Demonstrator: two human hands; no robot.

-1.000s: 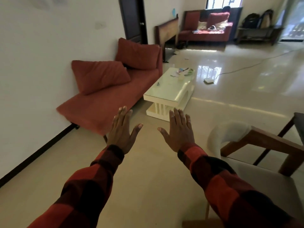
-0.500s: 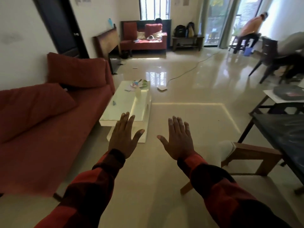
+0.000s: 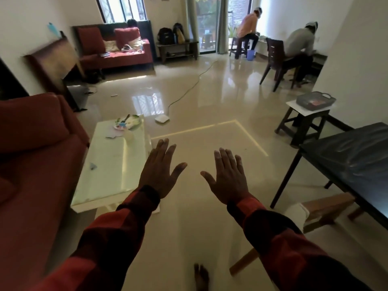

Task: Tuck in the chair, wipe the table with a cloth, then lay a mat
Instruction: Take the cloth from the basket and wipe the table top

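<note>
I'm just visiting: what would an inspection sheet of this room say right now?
Surface: dark table at right, top bare where visible.
Job's things: wooden chair by that table, partly hidden by the right sleeve; cloth and mat not seen.
Clutter: papers and small items on white coffee table; grey basket on a stool.
Hands: left hand and right hand open, spread, holding nothing.
Cables: one cord across the glossy floor.
Surroundings: red sofa at left; two people seated far right.
</note>
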